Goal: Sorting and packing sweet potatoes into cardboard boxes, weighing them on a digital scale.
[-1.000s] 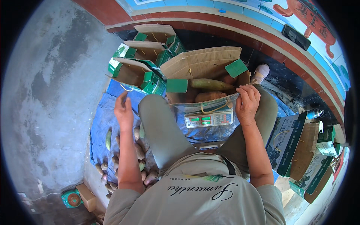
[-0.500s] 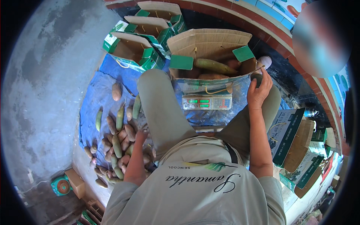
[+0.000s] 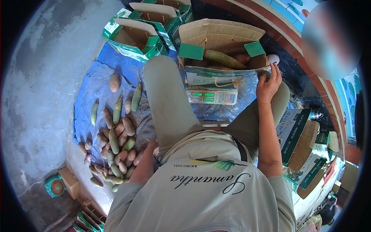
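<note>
An open green-and-white cardboard box (image 3: 206,75) stands in front of me with a long green root vegetable (image 3: 225,59) and reddish-brown tubers inside. My right hand (image 3: 269,83) is at its front right corner above my right knee, fingers bent around the cardboard edge. Against the box's near side is a digital scale (image 3: 212,96) with lit green displays. My left hand (image 3: 152,147) is low beside my left thigh, at the right edge of a heap of brown tubers (image 3: 128,127) and long green ones (image 3: 114,141). Its fingers are mostly hidden, so what it holds does not show.
More open cartons (image 3: 133,36) stand at the far left, on and behind a blue sheet (image 3: 87,92). Other cartons (image 3: 295,133) lean at the right. A teal round device (image 3: 55,187) sits on the floor at the lower left. A tiled ledge (image 3: 286,29) curves along the far right.
The view has tilted slightly, so the box and heap sit a little higher in it. My left hand has shifted slightly toward my thigh. My right hand stays at the box's corner.
</note>
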### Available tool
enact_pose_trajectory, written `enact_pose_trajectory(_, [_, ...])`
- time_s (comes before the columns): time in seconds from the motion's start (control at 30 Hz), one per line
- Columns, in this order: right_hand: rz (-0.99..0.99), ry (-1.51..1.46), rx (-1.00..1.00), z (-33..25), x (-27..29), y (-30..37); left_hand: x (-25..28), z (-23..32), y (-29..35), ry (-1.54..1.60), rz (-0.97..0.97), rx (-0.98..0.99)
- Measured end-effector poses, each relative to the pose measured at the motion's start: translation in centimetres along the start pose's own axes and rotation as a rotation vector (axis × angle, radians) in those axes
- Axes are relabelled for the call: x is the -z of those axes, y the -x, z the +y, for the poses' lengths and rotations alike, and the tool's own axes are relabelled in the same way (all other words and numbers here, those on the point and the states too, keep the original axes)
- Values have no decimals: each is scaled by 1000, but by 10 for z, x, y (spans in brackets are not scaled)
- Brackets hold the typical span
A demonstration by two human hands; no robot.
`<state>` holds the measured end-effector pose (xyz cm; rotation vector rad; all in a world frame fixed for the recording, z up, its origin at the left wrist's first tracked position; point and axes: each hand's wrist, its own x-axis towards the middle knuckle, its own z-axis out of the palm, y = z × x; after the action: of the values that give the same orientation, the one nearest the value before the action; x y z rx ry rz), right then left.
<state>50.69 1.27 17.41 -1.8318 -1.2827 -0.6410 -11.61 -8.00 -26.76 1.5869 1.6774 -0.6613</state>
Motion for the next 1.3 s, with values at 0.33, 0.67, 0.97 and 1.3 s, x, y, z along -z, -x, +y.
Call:
enact_pose_trajectory(0.33, [4, 0, 28, 0, -3, -2, 18, 8, 7, 231, 223, -110])
enact_pose_trajectory(0.67, [60, -37, 14, -6, 20, -21, 132, 49, 38, 597, 396, -99])
enact_pose_trajectory(0.97, [245, 147, -197, 74, 82, -17, 298, 155, 134, 693, 806, -310])
enact_pose_trajectory(1.3, [82, 813, -461, 192, 167, 84, 375, 204, 168, 1049, 965, -424])
